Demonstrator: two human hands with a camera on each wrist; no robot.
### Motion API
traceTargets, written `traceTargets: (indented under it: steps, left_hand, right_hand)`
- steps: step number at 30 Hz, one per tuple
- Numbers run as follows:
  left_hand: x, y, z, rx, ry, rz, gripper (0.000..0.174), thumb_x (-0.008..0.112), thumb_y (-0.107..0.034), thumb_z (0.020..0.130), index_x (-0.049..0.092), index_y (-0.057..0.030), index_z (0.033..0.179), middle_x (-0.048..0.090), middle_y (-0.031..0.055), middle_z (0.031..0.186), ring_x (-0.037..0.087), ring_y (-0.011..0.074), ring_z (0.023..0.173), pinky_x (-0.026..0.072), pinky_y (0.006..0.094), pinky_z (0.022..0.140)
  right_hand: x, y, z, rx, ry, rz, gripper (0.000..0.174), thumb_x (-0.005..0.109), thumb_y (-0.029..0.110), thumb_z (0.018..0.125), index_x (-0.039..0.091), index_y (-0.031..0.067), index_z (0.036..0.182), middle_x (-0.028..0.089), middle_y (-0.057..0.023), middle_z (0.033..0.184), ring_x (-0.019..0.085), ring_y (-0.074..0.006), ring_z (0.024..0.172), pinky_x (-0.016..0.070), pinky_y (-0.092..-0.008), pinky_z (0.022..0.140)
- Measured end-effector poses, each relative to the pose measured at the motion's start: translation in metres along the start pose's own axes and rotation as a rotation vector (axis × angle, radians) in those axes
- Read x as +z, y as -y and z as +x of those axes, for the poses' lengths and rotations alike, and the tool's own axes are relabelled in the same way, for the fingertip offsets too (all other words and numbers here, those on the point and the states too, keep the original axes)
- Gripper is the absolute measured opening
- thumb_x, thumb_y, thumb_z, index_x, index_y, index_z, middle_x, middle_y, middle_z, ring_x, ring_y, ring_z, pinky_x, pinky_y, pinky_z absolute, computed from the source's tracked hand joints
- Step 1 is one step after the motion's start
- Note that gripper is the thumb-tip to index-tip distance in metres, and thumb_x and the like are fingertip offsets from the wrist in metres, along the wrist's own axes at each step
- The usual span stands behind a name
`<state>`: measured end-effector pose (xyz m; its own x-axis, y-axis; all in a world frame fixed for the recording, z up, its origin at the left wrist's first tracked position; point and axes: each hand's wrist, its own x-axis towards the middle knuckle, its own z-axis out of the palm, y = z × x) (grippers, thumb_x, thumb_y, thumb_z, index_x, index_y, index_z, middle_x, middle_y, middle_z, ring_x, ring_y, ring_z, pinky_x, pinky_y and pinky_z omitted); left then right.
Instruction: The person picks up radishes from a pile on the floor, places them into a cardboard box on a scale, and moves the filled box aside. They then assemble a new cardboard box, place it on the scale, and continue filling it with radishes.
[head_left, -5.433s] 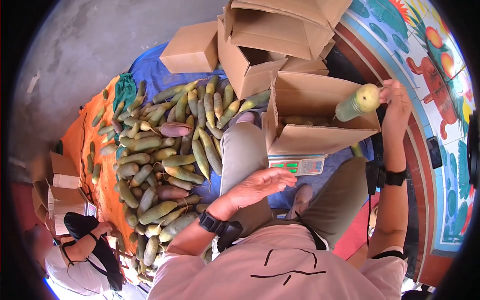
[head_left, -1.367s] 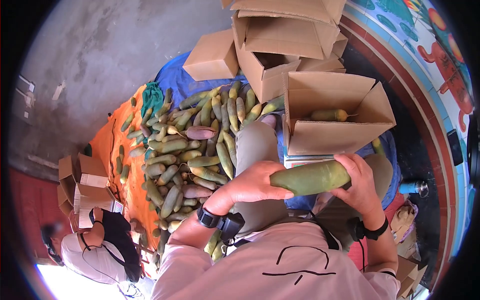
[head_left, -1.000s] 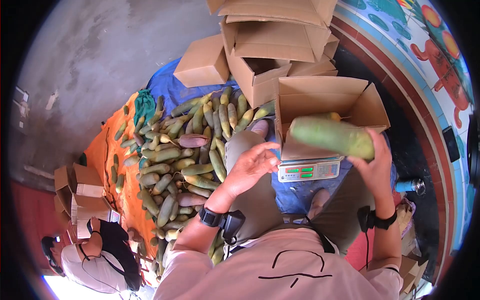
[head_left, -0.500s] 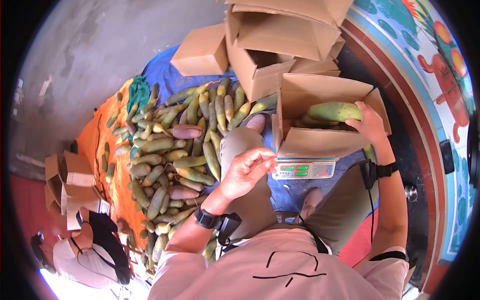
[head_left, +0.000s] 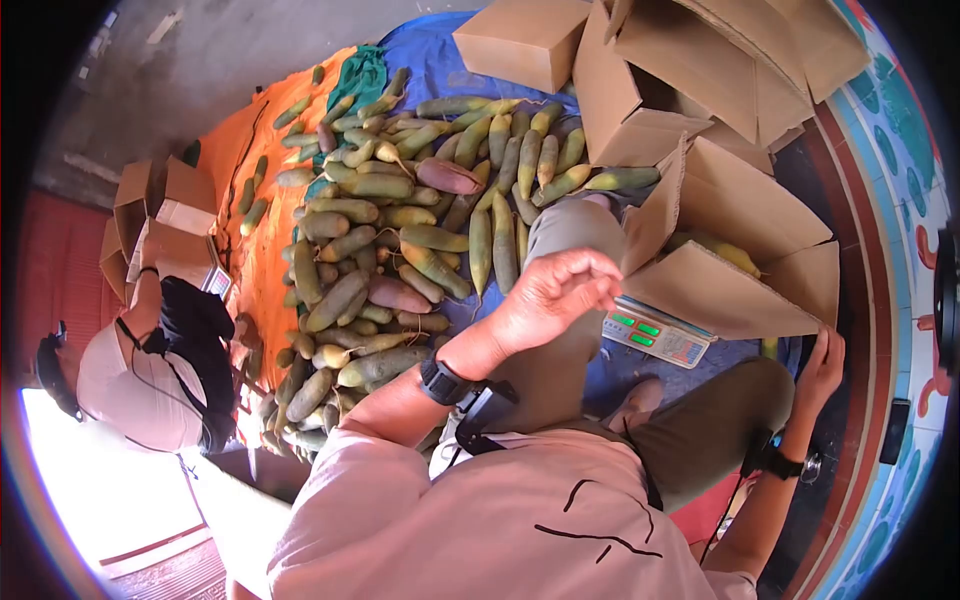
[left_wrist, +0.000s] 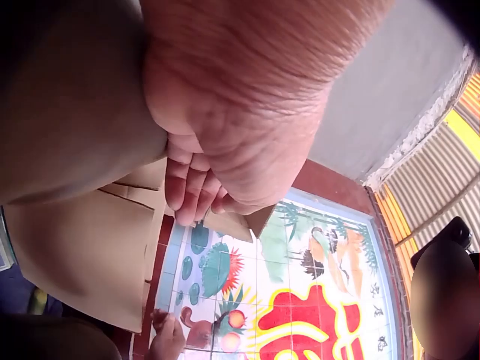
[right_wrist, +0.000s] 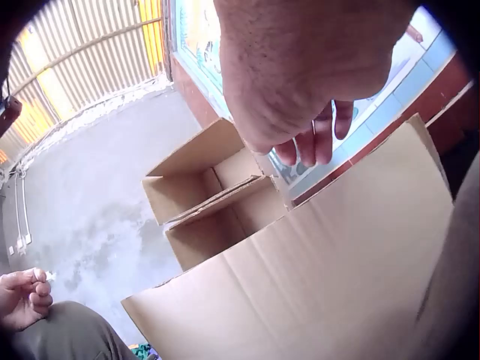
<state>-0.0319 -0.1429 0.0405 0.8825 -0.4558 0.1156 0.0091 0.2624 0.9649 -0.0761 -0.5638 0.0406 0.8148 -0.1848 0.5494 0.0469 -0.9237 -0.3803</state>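
The left hand [head_left: 560, 298] curls its fingers loosely round nothing; the right hand [head_left: 822, 368] extends fairly straight ones at the near corner of the box [head_left: 730, 295], contact unclear. A radish [head_left: 738, 256] lies inside, so packing seems in hand; the next move likely calls for another from the pile [head_left: 400, 240], lifted over the box's raised edge into its open top

Left hand [head_left: 565, 292] over left thigh [head_left: 550, 378], fingers loosely bent, left forearm [head_left: 392, 405] angled forward and inward; right arm [head_left: 765, 505] extended outside right knee [head_left: 768, 388], right hand [head_left: 822, 372] fingers relaxed
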Motion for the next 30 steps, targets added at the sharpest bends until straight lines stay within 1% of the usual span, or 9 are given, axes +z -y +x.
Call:
traceTargets:
  steps: [3, 9, 16, 17, 20, 23, 27, 29, 30]
  left_hand:
    - [-0.024, -0.002, -0.016, -0.035, -0.2, 0.09, 0.014, 0.05, -0.009, 0.093, 0.057, -0.0019, 0.103, 0.063, 0.0066, 0.088, 0.061, 0.0132, 0.078, 0.0483, 0.0256, 0.073]
    - [-0.103, 0.055, -0.06, -0.145, -0.739, 0.253, 0.012, 0.051, -0.008, 0.09, 0.059, -0.0007, 0.095, 0.064, 0.0055, 0.08, 0.06, 0.0108, 0.074, 0.0483, 0.0244, 0.07]
    - [-0.171, 0.067, -0.112, -0.145, -0.959, 0.523, 0.011, 0.052, -0.006, 0.088, 0.06, 0.0, 0.093, 0.065, 0.0068, 0.083, 0.061, 0.0125, 0.078, 0.0482, 0.0242, 0.072]
    - [-0.18, 0.069, -0.12, -0.09, -0.96, 0.572, 0.011, 0.052, -0.006, 0.088, 0.059, 0.0008, 0.092, 0.065, 0.0071, 0.084, 0.061, 0.0133, 0.079, 0.0481, 0.0249, 0.073]
    - [-0.194, 0.059, -0.141, -0.247, -1.01, 0.962, 0.016, 0.057, -0.013, 0.083, 0.062, -0.0011, 0.093, 0.066, 0.0108, 0.086, 0.064, 0.0183, 0.08, 0.0484, 0.0286, 0.073]
    - [-0.214, 0.074, -0.165, -0.389, -0.986, 1.071, 0.024, 0.058, -0.023, 0.081, 0.064, -0.0036, 0.095, 0.066, 0.013, 0.088, 0.063, 0.0264, 0.085, 0.0487, 0.0347, 0.075]
    - [-0.242, 0.127, -0.202, -0.469, -0.921, 1.156, 0.03, 0.06, -0.029, 0.08, 0.064, -0.0046, 0.095, 0.066, 0.0135, 0.088, 0.063, 0.029, 0.085, 0.0482, 0.0373, 0.077]
    - [-0.245, 0.148, -0.213, -0.699, -0.581, 1.092, 0.037, 0.061, -0.035, 0.079, 0.062, -0.0059, 0.101, 0.064, 0.0158, 0.097, 0.06, 0.0316, 0.093, 0.0465, 0.0395, 0.082]
    - [-0.235, 0.148, -0.214, -0.698, -0.578, 1.09, 0.037, 0.061, -0.035, 0.079, 0.062, -0.0059, 0.101, 0.064, 0.0158, 0.097, 0.06, 0.0316, 0.093, 0.0465, 0.0395, 0.082]
  right_hand:
    - [-0.007, -0.015, -0.027, 0.027, -0.042, -0.004, 0.019, 0.047, 0.013, 0.093, 0.059, -0.0021, 0.095, 0.059, -0.0126, 0.09, 0.057, -0.0245, 0.083, 0.0448, -0.0311, 0.076]
    - [0.007, -0.03, -0.059, 0.201, -0.03, 0.018, 0.022, 0.046, 0.016, 0.095, 0.06, -0.0015, 0.095, 0.062, -0.0112, 0.088, 0.058, -0.0205, 0.079, 0.0464, -0.0309, 0.074]
    - [0.009, -0.021, -0.054, 0.196, 0.0, 0.018, 0.022, 0.046, 0.017, 0.095, 0.06, -0.0011, 0.093, 0.062, -0.0113, 0.087, 0.06, -0.0215, 0.079, 0.0469, -0.0309, 0.073]
    - [0.009, -0.021, -0.055, 0.195, -0.001, 0.016, 0.022, 0.046, 0.017, 0.095, 0.06, -0.001, 0.093, 0.062, -0.0114, 0.088, 0.06, -0.0218, 0.079, 0.0469, -0.0309, 0.073]
    - [0.01, -0.019, -0.055, 0.14, -0.006, 0.001, 0.026, 0.045, 0.02, 0.096, 0.06, -0.0003, 0.094, 0.061, -0.0094, 0.085, 0.058, -0.018, 0.078, 0.046, -0.0287, 0.072]
    - [0.01, -0.018, -0.054, 0.147, -0.001, -0.007, 0.026, 0.045, 0.021, 0.095, 0.06, 0.0, 0.093, 0.061, -0.0094, 0.083, 0.058, -0.0189, 0.076, 0.0454, -0.0292, 0.071]
    - [0.01, -0.018, -0.055, 0.143, 0.01, -0.019, 0.026, 0.045, 0.02, 0.095, 0.059, -0.0002, 0.093, 0.06, -0.0091, 0.083, 0.057, -0.0188, 0.075, 0.045, -0.0291, 0.07]
    - [0.009, -0.017, -0.055, 0.152, 0.012, -0.015, 0.025, 0.045, 0.02, 0.095, 0.06, -0.0001, 0.092, 0.06, -0.0088, 0.083, 0.056, -0.0185, 0.074, 0.0447, -0.0292, 0.07]
    - [0.009, -0.017, -0.056, 0.153, 0.012, -0.018, 0.025, 0.045, 0.02, 0.095, 0.06, -0.0001, 0.092, 0.06, -0.0088, 0.083, 0.056, -0.0185, 0.074, 0.0447, -0.0292, 0.07]
